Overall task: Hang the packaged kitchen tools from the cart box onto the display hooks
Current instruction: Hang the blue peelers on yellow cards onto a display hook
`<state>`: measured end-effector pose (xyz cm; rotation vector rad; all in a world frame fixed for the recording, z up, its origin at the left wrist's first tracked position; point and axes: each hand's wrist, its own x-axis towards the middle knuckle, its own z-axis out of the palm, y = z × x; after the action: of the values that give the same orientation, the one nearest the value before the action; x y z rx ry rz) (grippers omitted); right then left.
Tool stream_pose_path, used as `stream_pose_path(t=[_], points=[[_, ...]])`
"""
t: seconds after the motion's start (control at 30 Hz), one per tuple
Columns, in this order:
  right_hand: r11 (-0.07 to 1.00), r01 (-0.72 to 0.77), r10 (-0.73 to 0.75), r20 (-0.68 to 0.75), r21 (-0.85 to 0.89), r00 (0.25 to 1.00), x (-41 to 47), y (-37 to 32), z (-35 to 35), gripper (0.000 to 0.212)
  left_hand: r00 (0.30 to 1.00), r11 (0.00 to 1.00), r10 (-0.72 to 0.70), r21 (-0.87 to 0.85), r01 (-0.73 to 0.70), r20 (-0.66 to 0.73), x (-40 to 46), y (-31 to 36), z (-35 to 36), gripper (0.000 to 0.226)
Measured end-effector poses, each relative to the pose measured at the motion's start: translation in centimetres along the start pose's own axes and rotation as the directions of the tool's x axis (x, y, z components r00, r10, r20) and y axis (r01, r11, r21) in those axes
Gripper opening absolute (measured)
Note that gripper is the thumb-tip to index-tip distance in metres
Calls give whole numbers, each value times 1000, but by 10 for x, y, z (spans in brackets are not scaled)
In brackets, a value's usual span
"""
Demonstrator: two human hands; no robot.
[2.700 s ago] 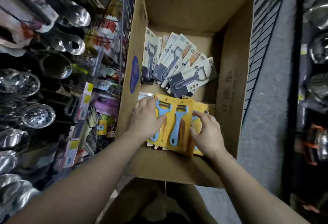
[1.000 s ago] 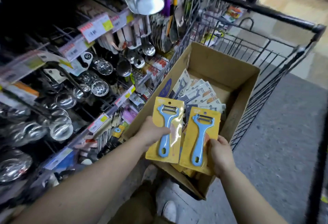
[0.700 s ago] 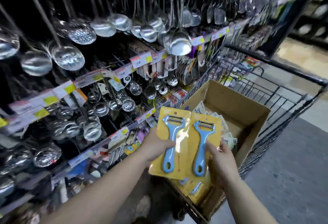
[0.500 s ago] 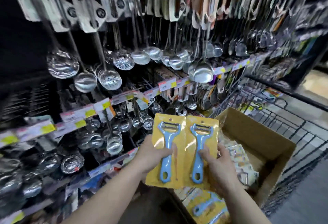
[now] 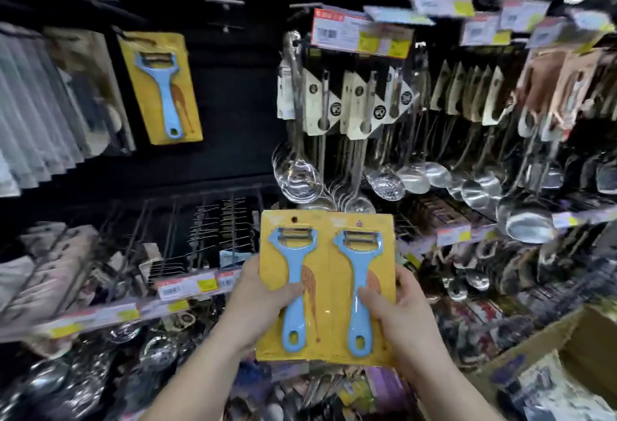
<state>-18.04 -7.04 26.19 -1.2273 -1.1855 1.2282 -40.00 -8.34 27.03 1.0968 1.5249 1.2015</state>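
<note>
Peeler packs [image 5: 325, 287] raised from box [image 5: 547, 350] toward rack. Left hand [image 5: 260, 303] grips left pack, right hand [image 5: 397, 313] right pack; thumbs across handles, cards upright above fists.

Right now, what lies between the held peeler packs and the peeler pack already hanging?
In the head view, only dark back panel and bare wire hooks separate the held packs from the hanging pack.

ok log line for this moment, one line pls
stage: carry to hooks | left hand: holds left peeler pack | right hand: holds right peeler pack | matching pack: hung upper left
</note>
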Motion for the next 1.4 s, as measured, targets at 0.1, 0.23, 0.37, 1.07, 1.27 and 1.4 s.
stream_pose_path(t=[0.1, 0.23, 0.37, 1.07, 1.27, 1.4], points=[[997, 80, -80, 69, -3, 994, 6, -10, 52, 46, 998, 999, 30, -32, -32, -48, 6, 3, -51, 54], [988, 151, -152, 142, 18, 978, 10, -25, 114, 60, 986, 997, 62, -41, -69, -156, 6, 8, -111, 45], [978, 209, -211, 177, 28, 961, 11, -40, 168, 73, 971, 996, 74, -37, -84, -228, 7, 13, -161, 52], [909, 405, -417, 168, 102, 893, 16, -91, 289, 60, 934, 972, 233, 32, -233, -270, 23, 61, -278, 51], [888, 442, -460, 194, 128, 867, 25, -113, 280, 65, 909, 959, 271, 9, -283, -316, 23, 83, -270, 54], [862, 484, -507, 214, 153, 835, 30, -127, 276, 66, 893, 945, 307, -3, -326, -328, 20, 96, -265, 49]])
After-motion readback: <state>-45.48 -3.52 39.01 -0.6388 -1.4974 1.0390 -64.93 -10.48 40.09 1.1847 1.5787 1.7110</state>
